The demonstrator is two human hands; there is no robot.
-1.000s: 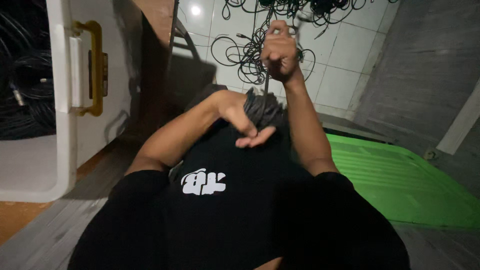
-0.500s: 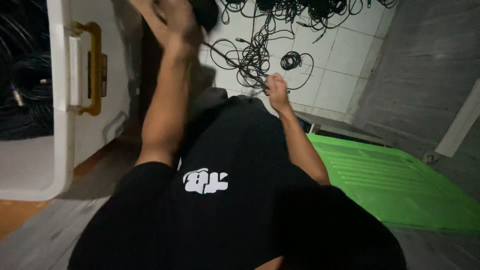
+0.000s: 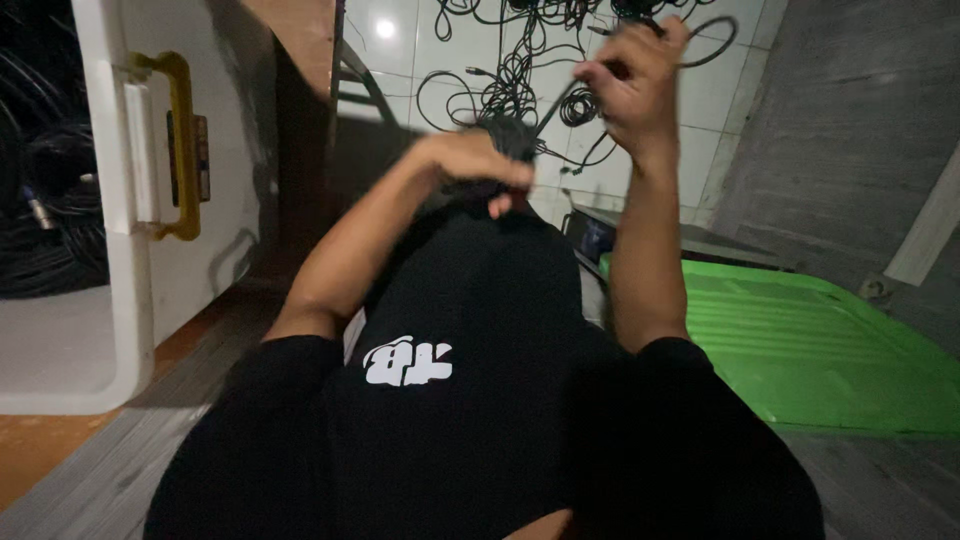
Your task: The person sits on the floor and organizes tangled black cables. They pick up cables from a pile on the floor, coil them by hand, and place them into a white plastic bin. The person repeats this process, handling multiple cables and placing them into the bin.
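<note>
Moved since half a second ago: your left hand (image 3: 470,165) has dropped from up near the frame's top to chest height, and your right hand (image 3: 635,80) has risen from low by your shirt to up high.
Left hand now: curled tight around a dark bundle of coiled cable (image 3: 510,150), knuckles toward you.
Right hand now: fingers closed on a strand of black cable (image 3: 700,30) that loops out just beyond the fingertips.
Cable position: the strand runs down from your right hand toward the bundle in your left, so the two hands share one line.
What that suggests: you look to be drawing another length up to lay onto the coil.
Beyond your hands: loose black cables (image 3: 500,70) sprawl over the white tiled floor (image 3: 385,30).
Unchanged: green lid (image 3: 800,350) under your right elbow, white case (image 3: 110,200) off your left arm.
</note>
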